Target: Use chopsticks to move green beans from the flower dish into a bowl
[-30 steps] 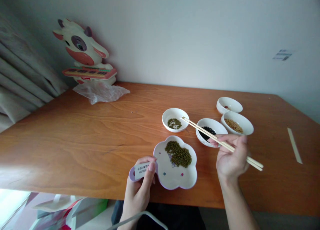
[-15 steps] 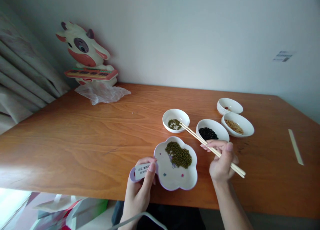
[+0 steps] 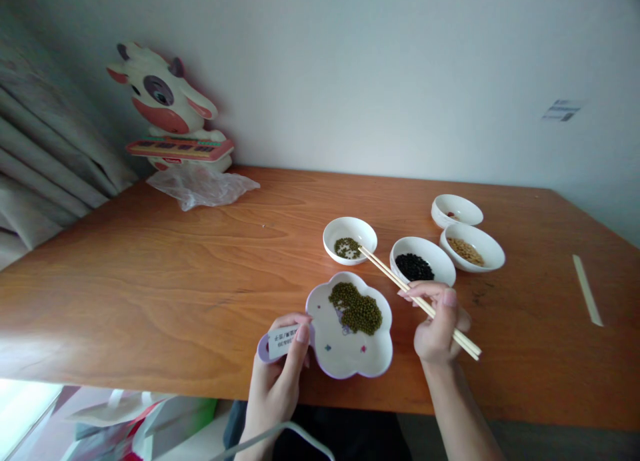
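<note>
My right hand point(image 3: 437, 324) grips a pair of wooden chopsticks point(image 3: 400, 284), their tips over the rim of a small white bowl point(image 3: 350, 237) holding a few green beans. My left hand point(image 3: 280, 374) is closed on the labelled handle of a flower-shaped white dish point(image 3: 350, 354) near the table's front edge. A heap of green mung beans point(image 3: 356, 307) lies in that dish. Just right of the chopsticks sits a white bowl of black beans point(image 3: 423, 264).
A bowl of tan beans point(image 3: 473, 249) and a nearly empty white bowl point(image 3: 457, 211) stand at the right. A chopstick paper sleeve point(image 3: 587, 299) lies far right. A cow-shaped toy point(image 3: 167, 107) and crumpled plastic point(image 3: 200, 184) are at the table's back left.
My right hand has drawn back toward me and left, lowering the chopstick tips from above the small green-bean bowl to its near rim. My left hand has stayed on the dish handle.
</note>
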Action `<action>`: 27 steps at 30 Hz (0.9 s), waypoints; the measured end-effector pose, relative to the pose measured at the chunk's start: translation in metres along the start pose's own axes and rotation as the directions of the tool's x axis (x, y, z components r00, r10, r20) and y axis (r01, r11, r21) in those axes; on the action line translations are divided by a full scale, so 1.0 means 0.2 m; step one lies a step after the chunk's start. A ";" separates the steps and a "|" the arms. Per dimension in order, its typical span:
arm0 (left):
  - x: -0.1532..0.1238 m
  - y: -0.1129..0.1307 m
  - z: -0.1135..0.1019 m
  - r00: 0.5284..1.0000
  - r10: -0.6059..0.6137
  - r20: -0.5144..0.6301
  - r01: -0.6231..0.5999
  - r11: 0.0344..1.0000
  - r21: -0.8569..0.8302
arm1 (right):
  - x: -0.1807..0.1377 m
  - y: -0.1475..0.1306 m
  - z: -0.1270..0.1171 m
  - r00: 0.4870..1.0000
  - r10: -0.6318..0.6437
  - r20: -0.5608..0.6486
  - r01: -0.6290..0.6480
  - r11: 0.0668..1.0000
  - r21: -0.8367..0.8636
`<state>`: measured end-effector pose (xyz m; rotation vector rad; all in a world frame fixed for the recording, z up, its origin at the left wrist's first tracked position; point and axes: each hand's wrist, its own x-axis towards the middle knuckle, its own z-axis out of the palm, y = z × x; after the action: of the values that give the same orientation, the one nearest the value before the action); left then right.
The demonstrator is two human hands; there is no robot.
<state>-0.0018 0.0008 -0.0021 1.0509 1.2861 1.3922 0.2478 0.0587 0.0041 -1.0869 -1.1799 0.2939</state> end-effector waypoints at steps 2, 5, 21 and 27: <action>0.00 0.00 0.00 1.000 0.001 0.001 -0.001 1.000 -0.001 | 0.00 0.00 0.00 1.000 0.001 0.000 -0.001 1.000 -0.014; 0.00 0.00 0.00 1.000 -0.007 0.005 0.007 1.000 0.007 | 0.00 0.00 -0.01 1.000 0.002 -0.003 -0.003 0.999 -0.033; 0.00 0.03 0.00 1.000 -0.021 -0.012 0.021 1.000 0.021 | -0.01 -0.01 0.00 1.000 0.002 -0.016 -0.002 0.999 -0.036; 0.00 0.03 0.01 1.000 -0.018 -0.015 0.019 1.000 0.018 | -0.01 -0.01 0.00 1.000 0.002 -0.014 -0.003 0.999 -0.036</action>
<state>-0.0008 0.0000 0.0033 1.0398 1.3184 1.3793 0.2462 0.0567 0.0052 -1.1207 -1.1755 0.2674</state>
